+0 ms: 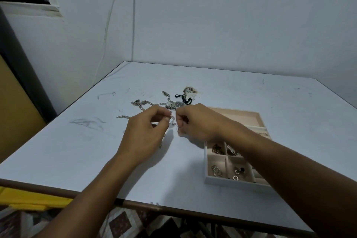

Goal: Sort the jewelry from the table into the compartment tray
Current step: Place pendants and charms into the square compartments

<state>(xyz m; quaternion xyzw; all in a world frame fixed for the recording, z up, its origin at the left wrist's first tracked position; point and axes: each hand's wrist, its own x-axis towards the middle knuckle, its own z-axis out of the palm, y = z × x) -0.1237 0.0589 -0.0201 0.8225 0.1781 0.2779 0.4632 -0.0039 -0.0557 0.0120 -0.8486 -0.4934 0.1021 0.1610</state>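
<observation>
Between left hand and right hand: chain, pinched.

Single head-worn wide-angle view, high over near edge of surface, facing forward and down toward far left wall corner. Close range: forearms enter from bottom. Left hand and right hand meet mid-frame on silver chain. Compartment tray near right. Patterned floor along bottom edge. Upper half all wall.
</observation>
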